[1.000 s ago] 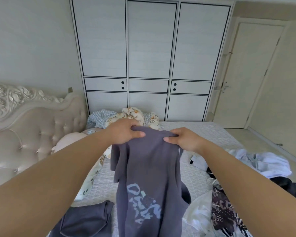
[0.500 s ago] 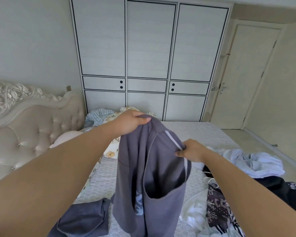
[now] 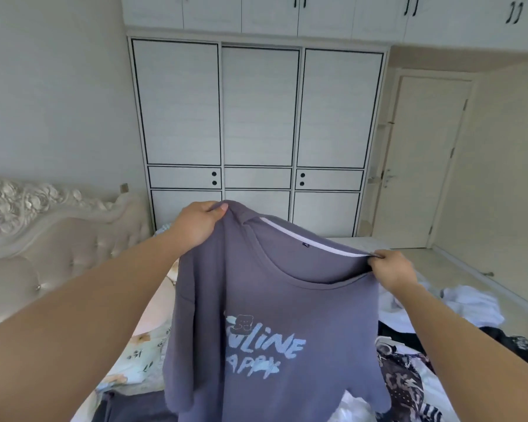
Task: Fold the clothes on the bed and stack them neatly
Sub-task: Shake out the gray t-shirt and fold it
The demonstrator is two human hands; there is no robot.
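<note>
Filling the far wall, a white panelled wardrobe with black trim (image 3: pixel 258 117) stands behind a bed with a cream tufted headboard (image 3: pixel 28 254). Above the bed hangs a grey-purple cotton T-shirt with pale blue lettering (image 3: pixel 275 315), front toward the camera. A heap of white, black and patterned unfolded clothes (image 3: pixel 415 354) lies on the right. The left hand (image 3: pixel 197 223) has its grip clamped on one shoulder, the right hand (image 3: pixel 390 268) pinching the collar's other end.

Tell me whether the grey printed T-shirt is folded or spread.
Spread: the grey printed T-shirt hangs open, left hand and right hand gripping its shoulders.
</note>
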